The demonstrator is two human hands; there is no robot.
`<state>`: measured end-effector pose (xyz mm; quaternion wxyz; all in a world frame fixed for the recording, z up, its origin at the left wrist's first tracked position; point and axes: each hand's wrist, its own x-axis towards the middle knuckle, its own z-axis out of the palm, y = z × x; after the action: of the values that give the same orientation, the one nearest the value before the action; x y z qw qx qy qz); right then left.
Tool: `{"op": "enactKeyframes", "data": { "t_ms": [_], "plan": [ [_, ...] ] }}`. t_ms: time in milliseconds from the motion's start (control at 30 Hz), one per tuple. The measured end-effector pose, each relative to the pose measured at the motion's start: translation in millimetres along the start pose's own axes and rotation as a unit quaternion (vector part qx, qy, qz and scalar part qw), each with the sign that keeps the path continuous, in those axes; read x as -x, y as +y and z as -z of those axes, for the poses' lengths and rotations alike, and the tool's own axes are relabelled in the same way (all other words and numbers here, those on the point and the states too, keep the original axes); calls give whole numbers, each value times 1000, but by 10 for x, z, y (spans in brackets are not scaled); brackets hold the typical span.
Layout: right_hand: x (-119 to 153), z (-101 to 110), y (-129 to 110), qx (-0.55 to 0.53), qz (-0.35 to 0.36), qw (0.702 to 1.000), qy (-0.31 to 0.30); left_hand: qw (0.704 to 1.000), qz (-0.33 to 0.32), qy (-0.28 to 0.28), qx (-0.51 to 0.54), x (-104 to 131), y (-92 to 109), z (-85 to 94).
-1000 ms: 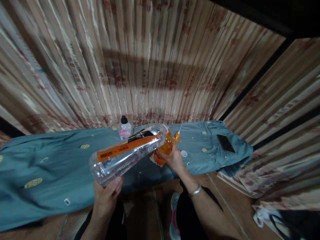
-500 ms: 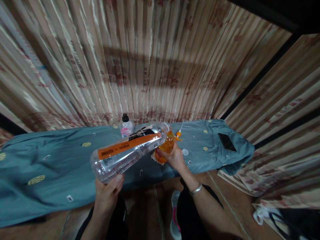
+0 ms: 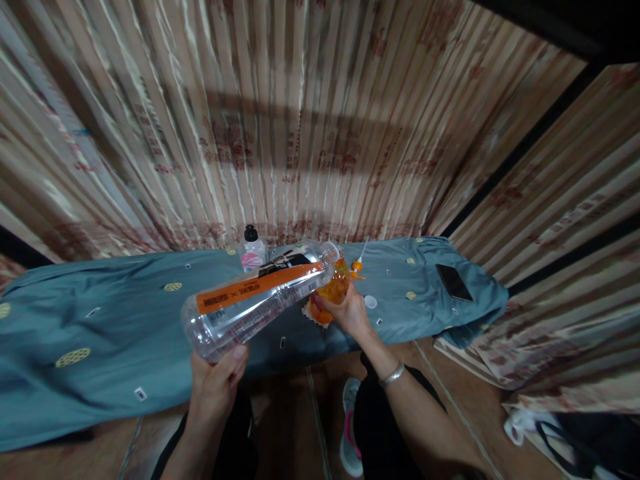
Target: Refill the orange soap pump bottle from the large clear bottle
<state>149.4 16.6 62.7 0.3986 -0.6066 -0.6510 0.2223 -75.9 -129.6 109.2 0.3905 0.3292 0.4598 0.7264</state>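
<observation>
My left hand grips the base of a large clear plastic bottle with an orange label. The bottle is tilted, its uncapped mouth pointing right and resting at or just over the top of an orange bottle. Around that orange bottle my right hand is closed, holding it upright over the cloth. The tilted bottle hides part of its neck. An orange pump top with a pale tube lies just beyond my right hand. Close by is a round white cap.
A teal patterned cloth covers the long surface. Behind the large bottle stands a clear bottle with a black cap. Towards the right end lies a dark phone. Striped curtains hang at the back and right.
Both hands keep their grip, and the two bottles stay nearly where they were. The picture has shifted only slightly.
</observation>
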Motion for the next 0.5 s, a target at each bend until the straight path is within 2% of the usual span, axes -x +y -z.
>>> {"op": "enactKeyframes", "data": {
  "t_ms": [233,500],
  "plan": [
    [-4,7,-7,-4,10,1000,-1,1000,13,16,4,32,27,-9],
    [7,10,-23,-5,5,1000,-1,999,17,26,9,4,-37,33]
  ]
}}
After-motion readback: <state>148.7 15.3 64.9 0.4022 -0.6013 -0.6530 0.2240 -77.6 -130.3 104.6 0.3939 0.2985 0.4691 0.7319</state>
